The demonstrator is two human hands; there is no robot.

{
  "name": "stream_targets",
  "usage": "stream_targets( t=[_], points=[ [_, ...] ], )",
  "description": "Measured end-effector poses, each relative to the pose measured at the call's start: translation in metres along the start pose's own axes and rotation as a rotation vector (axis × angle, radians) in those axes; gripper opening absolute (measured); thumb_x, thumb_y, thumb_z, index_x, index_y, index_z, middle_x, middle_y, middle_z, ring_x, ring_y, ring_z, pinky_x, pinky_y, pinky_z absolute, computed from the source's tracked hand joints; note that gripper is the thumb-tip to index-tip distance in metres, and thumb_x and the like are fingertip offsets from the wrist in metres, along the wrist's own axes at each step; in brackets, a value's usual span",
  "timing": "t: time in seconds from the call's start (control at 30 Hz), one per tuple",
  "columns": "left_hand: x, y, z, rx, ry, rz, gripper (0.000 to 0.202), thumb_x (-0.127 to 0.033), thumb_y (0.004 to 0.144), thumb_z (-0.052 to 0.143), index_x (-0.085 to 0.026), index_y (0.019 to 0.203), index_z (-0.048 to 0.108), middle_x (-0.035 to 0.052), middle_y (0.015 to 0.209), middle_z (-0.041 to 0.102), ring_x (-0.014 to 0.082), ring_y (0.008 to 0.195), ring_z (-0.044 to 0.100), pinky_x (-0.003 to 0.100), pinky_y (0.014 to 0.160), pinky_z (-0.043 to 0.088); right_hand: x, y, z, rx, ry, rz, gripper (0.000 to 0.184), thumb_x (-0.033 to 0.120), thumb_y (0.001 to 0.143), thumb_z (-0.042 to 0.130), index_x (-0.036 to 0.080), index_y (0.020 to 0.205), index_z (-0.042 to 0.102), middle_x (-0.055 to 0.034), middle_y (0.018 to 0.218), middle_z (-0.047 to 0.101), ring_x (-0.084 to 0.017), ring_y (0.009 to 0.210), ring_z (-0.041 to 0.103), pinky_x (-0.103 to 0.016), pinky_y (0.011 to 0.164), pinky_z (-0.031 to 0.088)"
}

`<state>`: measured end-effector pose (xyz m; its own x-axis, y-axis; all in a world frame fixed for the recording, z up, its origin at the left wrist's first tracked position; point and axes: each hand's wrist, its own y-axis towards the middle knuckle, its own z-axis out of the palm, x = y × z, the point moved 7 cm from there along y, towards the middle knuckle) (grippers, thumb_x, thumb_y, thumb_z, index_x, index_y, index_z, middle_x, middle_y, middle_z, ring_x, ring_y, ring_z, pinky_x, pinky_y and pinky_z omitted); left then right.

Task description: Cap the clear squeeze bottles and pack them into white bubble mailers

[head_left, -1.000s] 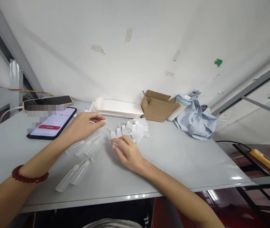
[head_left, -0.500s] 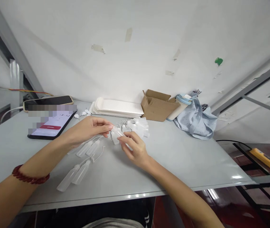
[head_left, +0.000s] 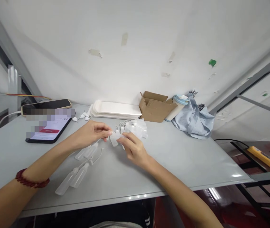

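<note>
My left hand (head_left: 92, 133) is closed, thumb and fingertips pinching a thin white cord at the near side of a pile. Close beside it, my right hand (head_left: 136, 148) pinches a small translucent plastic bottle, mostly hidden by its fingers. Behind both hands lies a pile of similar translucent bottles (head_left: 141, 127) with white caps and thin cords. Two loose bottles (head_left: 65, 182) lie side by side toward the table's front left. A couple more bottles (head_left: 91, 151) rest just below my left hand.
Two phones lie at the left, the nearer phone (head_left: 51, 128) with its screen lit. Small white pieces (head_left: 84, 116) sit by a stack of white sheets (head_left: 118, 108). An open cardboard box (head_left: 156, 109), a lidded cup (head_left: 175, 109) and a blue cloth bag (head_left: 194, 122) stand along the wall.
The bottle in my right hand has turned and is more covered by its fingers. Both hands stay close together over the table. The whole view has shifted slightly.
</note>
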<state>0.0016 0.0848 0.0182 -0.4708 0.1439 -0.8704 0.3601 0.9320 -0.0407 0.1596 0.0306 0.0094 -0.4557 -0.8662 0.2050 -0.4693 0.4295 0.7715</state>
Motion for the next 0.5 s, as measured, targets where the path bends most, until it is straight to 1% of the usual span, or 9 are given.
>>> stream_targets(
  t=[0.13, 0.2, 0.23, 0.3, 0.37, 0.43, 0.5],
  points=[
    [-0.003, 0.0, 0.0, -0.054, -0.093, 0.028, 0.027, -0.043, 0.068, 0.072, -0.021, 0.084, 0.073, 0.0027, 0.089, 0.075, 0.021, 0.082, 0.069, 0.03, 0.075, 0.056, -0.006, 0.0, -0.001, -0.021, 0.17, 0.123, 0.022, 0.009, 0.095, 0.045, 0.02, 0.105, 0.061, -0.0072, 0.092, 0.066, -0.016, 0.083, 0.063, -0.027, 0.068, 0.054],
    [-0.004, 0.0, -0.001, -0.066, -0.14, 0.044, 0.027, -0.041, 0.065, 0.075, -0.022, 0.083, 0.074, 0.0031, 0.097, 0.075, 0.0221, 0.09, 0.068, 0.03, 0.079, 0.056, -0.008, 0.001, -0.002, -0.038, 0.234, 0.167, 0.021, 0.009, 0.095, 0.045, 0.02, 0.105, 0.06, -0.0053, 0.089, 0.067, -0.015, 0.082, 0.063, -0.026, 0.07, 0.054],
    [-0.003, 0.0, 0.0, -0.064, -0.162, 0.044, 0.027, -0.041, 0.065, 0.076, -0.022, 0.084, 0.074, 0.0029, 0.098, 0.075, 0.022, 0.09, 0.068, 0.03, 0.079, 0.055, -0.009, 0.001, -0.002, -0.045, 0.245, 0.176, 0.021, 0.009, 0.095, 0.045, 0.02, 0.104, 0.06, -0.0048, 0.088, 0.067, -0.015, 0.08, 0.063, -0.026, 0.07, 0.054],
    [-0.001, -0.001, 0.001, -0.053, -0.212, 0.024, 0.028, -0.042, 0.067, 0.075, -0.023, 0.087, 0.075, 0.0026, 0.093, 0.075, 0.0205, 0.086, 0.068, 0.03, 0.078, 0.056, -0.008, 0.002, -0.003, -0.063, 0.234, 0.168, 0.021, 0.009, 0.094, 0.044, 0.021, 0.103, 0.059, -0.0048, 0.088, 0.066, -0.015, 0.08, 0.063, -0.027, 0.069, 0.053],
    [0.003, -0.001, 0.002, -0.046, -0.27, -0.004, 0.027, -0.044, 0.071, 0.074, -0.022, 0.087, 0.075, 0.002, 0.083, 0.074, 0.0185, 0.08, 0.067, 0.029, 0.076, 0.056, -0.007, 0.002, -0.004, -0.074, 0.208, 0.151, 0.021, 0.009, 0.095, 0.044, 0.021, 0.103, 0.059, -0.0052, 0.089, 0.065, -0.015, 0.08, 0.062, -0.027, 0.068, 0.053],
    [0.007, 0.0, 0.004, -0.031, -0.321, -0.033, 0.026, -0.046, 0.073, 0.073, -0.021, 0.082, 0.075, 0.0018, 0.075, 0.072, 0.0172, 0.076, 0.067, 0.027, 0.075, 0.055, -0.005, 0.002, -0.004, -0.078, 0.187, 0.132, 0.021, 0.009, 0.095, 0.043, 0.021, 0.103, 0.058, -0.0059, 0.09, 0.065, -0.015, 0.081, 0.062, -0.027, 0.068, 0.053],
    [0.012, 0.001, 0.009, 0.016, -0.344, -0.075, 0.03, -0.049, 0.074, 0.072, -0.02, 0.075, 0.074, 0.0026, 0.072, 0.071, 0.0162, 0.072, 0.066, 0.026, 0.071, 0.055, -0.005, 0.002, -0.005, -0.08, 0.186, 0.123, 0.021, 0.009, 0.096, 0.043, 0.021, 0.103, 0.058, -0.0065, 0.091, 0.064, -0.015, 0.081, 0.062, -0.028, 0.068, 0.054]
  ],
)
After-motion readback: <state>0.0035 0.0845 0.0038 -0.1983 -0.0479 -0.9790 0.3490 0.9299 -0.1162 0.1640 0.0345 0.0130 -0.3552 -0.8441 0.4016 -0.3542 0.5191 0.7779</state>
